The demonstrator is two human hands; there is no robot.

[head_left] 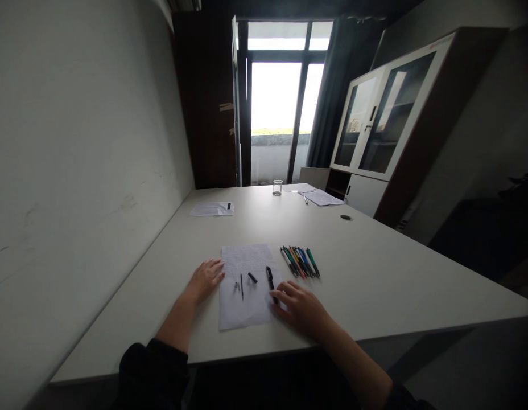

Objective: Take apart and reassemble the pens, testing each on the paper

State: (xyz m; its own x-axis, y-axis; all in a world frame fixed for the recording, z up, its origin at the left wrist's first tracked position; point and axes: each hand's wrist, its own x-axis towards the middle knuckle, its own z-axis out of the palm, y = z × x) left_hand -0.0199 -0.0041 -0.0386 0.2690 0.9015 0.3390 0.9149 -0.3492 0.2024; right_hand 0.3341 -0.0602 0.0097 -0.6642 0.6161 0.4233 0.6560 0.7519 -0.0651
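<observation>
A sheet of paper (pixel 247 316) lies on the desk before me, with faint writing on its upper part. My left hand (pixel 205 280) rests flat at its left edge, fingers stretched out and holding nothing. At the right edge, the thumb and fingers of my right hand (pixel 298 307) close around the lower end of a black pen (pixel 269 277). Loose on the sheet are a thin dark pen refill (pixel 242 287), a short black tube (pixel 252 278) and small pieces (pixel 236 287) too tiny to make out. Several coloured pens (pixel 300 262) lie side by side beyond my right hand.
The white desk (pixel 161 307) meets a wall on the left. Toward its far end are a glass (pixel 277 188), a paper with a dark mark (pixel 213 209), more papers (pixel 322 197) and a pen (pixel 305 200). A round cable hole (pixel 346 217) is at right, near a cabinet (pixel 383 119).
</observation>
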